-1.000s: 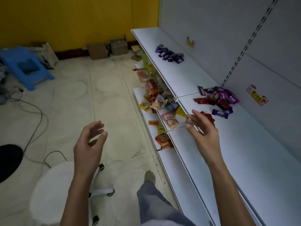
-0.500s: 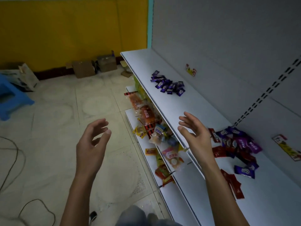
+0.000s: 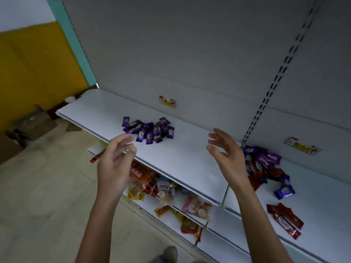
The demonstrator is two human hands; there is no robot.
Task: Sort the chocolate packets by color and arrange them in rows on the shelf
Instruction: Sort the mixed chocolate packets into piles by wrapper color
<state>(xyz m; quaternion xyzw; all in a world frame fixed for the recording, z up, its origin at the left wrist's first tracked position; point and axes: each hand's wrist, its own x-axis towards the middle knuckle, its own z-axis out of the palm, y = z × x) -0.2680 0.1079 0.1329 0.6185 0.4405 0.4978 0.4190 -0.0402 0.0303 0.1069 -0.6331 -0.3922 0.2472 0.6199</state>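
Purple packets (image 3: 149,130) beyond fingertips | left hand (image 3: 114,164) empty, loose | right hand (image 3: 227,154) empty, spread

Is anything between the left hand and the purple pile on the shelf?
Nothing visible: the left hand hovers open near the shelf edge, and only bare shelf separates it from the purple pile.

Empty hands (image 3: 114,164) over shelf (image 3: 182,158)
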